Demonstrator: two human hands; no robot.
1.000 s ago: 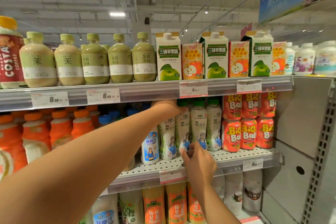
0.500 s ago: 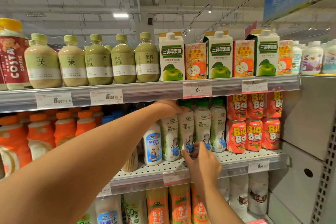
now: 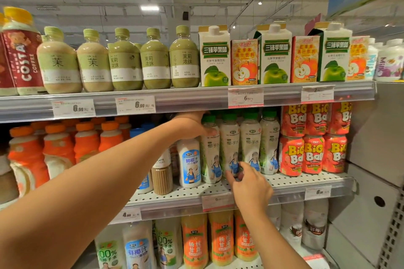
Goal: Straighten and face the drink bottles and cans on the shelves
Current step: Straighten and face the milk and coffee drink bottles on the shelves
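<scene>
At the centre of the frame, a row of green-capped coconut-water bottles [image 3: 229, 144] stood on the middle shelf [image 3: 290, 181], between a blue-label bottle [image 3: 189, 161] on their left and red cans [image 3: 312, 153] on their right. The left hand [image 3: 192, 125] reached in from the lower left and gripped the shoulder of the leftmost bottle, fingers curled round it just below the cap. The right hand [image 3: 247, 183] rose from the bottom of the frame, its fingertips touching the lower label of the second bottle; whether they pinched it I could not tell.

Against half a second before, the left hand sat at the same bottle top, and the right hand had shifted slightly rightward along the row.

The bottles were tall and white, upright and touching one another, each label showing a figure in blue.
</scene>
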